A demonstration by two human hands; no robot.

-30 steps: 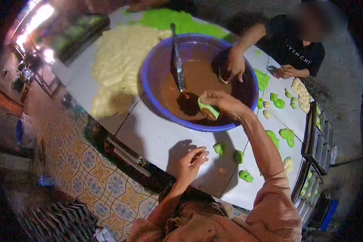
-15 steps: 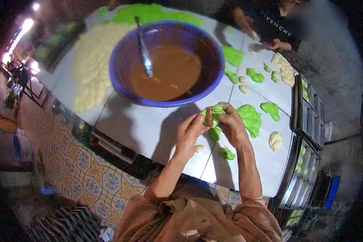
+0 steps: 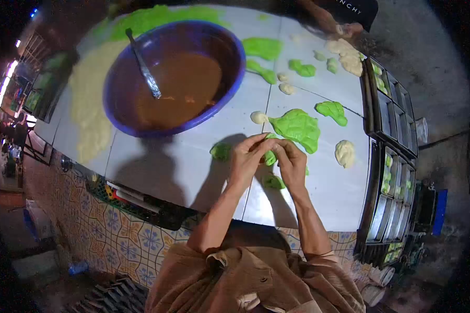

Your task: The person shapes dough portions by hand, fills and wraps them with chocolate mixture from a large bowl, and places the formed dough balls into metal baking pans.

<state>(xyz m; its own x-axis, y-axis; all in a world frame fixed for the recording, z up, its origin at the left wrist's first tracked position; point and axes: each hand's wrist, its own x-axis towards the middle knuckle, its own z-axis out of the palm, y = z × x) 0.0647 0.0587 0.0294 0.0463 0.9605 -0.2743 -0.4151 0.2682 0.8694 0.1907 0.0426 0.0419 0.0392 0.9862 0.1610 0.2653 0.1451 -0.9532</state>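
My left hand [image 3: 247, 159] and my right hand [image 3: 291, 164] meet over the white tiled table, both pinching a small piece of green dough [image 3: 270, 152] between them. No brown filling shows on it now. Up and to the left stands the purple basin [image 3: 238, 83] of brown filling [image 3: 180, 88], a metal spoon [image 3: 143, 68] leaning in it. Green lumps lie just below and left of my hands, one of them [image 3: 221, 152] beside my left hand. A large flattened green piece [image 3: 297, 129] lies beyond my right hand, with a pale ball [image 3: 259, 117] at its left.
A pale dough sheet [image 3: 91, 104] and a green one [image 3: 167, 14] lie around the basin. Divided trays [image 3: 394, 109] with green pieces line the table's right edge. Another person's hand [image 3: 350, 29] is at the far right, near pale dough [image 3: 348, 56].
My right hand came back from the basin with filled dough and joined my left. The brown filling, visible half a second ago, is now out of sight. The view has shifted right.
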